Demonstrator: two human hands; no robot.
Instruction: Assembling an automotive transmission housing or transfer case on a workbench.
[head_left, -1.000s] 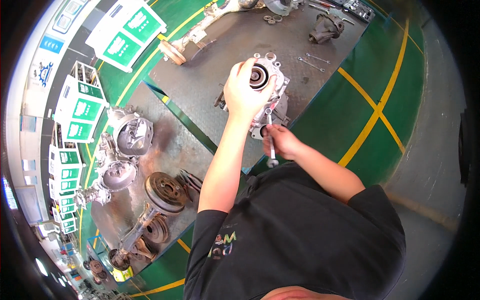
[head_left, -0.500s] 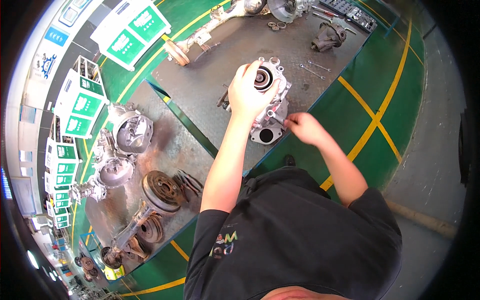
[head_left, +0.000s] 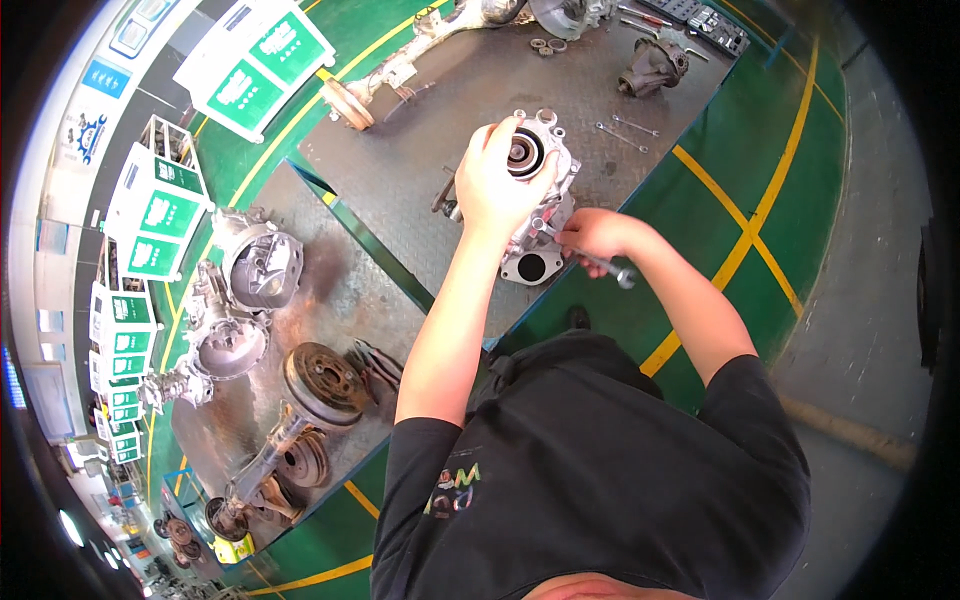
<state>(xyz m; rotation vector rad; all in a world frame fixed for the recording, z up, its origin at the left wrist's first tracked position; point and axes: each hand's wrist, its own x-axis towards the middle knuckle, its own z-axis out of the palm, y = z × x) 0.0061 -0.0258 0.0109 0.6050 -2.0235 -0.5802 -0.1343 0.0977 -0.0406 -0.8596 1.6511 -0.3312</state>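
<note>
A silver metal gearbox housing stands at the near edge of the metal-topped bench. My left hand grips its top, thumb and fingers spread around a dark round bearing seat. A combination wrench is in my closed right hand. One end of the wrench sticks out below the hand, and the other reaches to the side of the housing, just above a flange with a dark round hole. My fingers partly cover the wrench's middle.
Two more wrenches lie beyond the housing on the right. A dark differential part, a tool case and a long axle are farther back. On the left bench are open bell housings and a rusty brake drum.
My right hand has moved slightly left and up, closer to the housing. It has turned, and the wrench's lower end now shows below it. My left hand keeps its hold.
</note>
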